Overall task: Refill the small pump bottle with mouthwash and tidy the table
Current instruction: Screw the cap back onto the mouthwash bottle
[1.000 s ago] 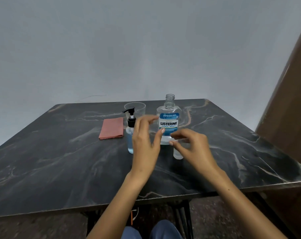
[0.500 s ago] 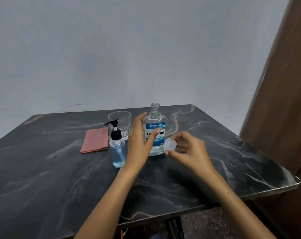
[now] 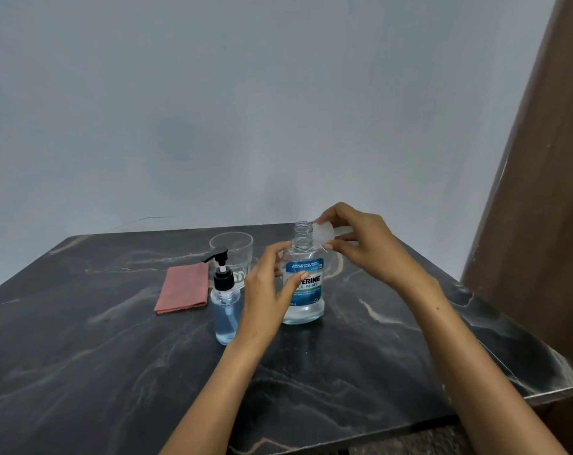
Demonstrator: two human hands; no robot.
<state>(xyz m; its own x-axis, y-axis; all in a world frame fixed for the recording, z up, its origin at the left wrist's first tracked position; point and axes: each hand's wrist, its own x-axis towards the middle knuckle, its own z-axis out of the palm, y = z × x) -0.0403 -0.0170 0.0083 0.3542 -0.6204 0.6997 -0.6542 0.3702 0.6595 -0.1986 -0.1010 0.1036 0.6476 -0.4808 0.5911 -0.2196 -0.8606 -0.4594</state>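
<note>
The clear mouthwash bottle (image 3: pixel 306 290) with a blue label stands upright and uncapped near the middle of the dark marble table (image 3: pixel 81 356). My left hand (image 3: pixel 268 290) grips its body from the left, thumb across the label. My right hand (image 3: pixel 360 244) pinches the clear cap (image 3: pixel 323 232) right beside the bottle's open neck, tilted toward it. Left of the big bottle stands the small pump bottle (image 3: pixel 225 303), with a black pump head and pale blue liquid inside.
A folded pink cloth (image 3: pixel 183 289) lies left of the pump bottle. A clear drinking glass (image 3: pixel 231 254) stands behind the pump bottle. A brown wooden panel (image 3: pixel 541 192) rises beside the table's right edge. A grey wall is behind.
My right hand picked the cap up from the table and raised it to the bottle's neck. My left hand closed round the bottle's body. The camera view shifted right.
</note>
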